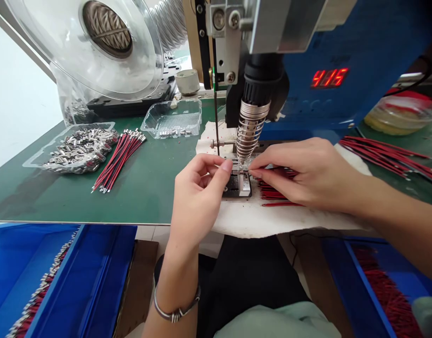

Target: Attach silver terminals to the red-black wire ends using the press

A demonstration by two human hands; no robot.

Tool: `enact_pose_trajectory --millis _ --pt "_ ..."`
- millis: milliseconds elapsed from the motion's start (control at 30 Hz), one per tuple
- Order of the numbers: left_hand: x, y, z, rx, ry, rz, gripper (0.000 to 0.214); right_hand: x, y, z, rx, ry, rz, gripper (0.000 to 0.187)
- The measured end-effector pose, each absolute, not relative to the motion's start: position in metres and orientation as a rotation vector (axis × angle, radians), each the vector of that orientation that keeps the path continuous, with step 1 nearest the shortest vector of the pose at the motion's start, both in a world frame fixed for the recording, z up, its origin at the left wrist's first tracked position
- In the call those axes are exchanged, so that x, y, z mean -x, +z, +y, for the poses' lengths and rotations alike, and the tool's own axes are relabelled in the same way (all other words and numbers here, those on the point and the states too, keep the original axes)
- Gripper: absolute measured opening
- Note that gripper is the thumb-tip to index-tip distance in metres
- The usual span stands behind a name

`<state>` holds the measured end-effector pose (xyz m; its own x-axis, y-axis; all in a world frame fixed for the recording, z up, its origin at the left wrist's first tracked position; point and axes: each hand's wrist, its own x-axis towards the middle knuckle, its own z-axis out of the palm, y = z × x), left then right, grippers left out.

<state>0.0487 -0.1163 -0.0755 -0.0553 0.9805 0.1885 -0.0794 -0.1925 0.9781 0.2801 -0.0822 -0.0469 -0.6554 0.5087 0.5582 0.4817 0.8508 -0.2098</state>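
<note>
My left hand (200,188) is closed in a pinch at the left side of a small metal fixture (244,183), on a small metal connector (236,172) by the thumb tip. From the other side, my right hand (307,176) pinches a thin wire (277,168), its end reaching the fixture just below the soldering iron (251,126) with a spring around it. Where wire and connector meet is too small to make out. Beneath my right hand lie several red and black wires (272,193), partly hidden by it.
A clear tray of metal connectors (82,148), a bundle of wires with connectors (119,159) and another clear tray (173,119) stand left. The blue machine (318,103) reads 415. More wires (385,152) lie right; blue bins (96,281) sit below the table edge.
</note>
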Motion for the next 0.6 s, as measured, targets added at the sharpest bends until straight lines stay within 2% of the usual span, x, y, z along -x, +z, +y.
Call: enact_pose_trajectory --millis 200,600 --pt "-0.0496 -0.0741 -0.1155 -1.214 1.427 1.006 0.039 -0.28 -0.0466 -0.0813 0.702 0.024 -2.406 0.021" --pt "-0.0485 -0.0741 -0.1175 -1.23 1.406 1.042 0.041 -0.2802 -0.0435 -0.082 0.738 0.066 -2.418 0.02"
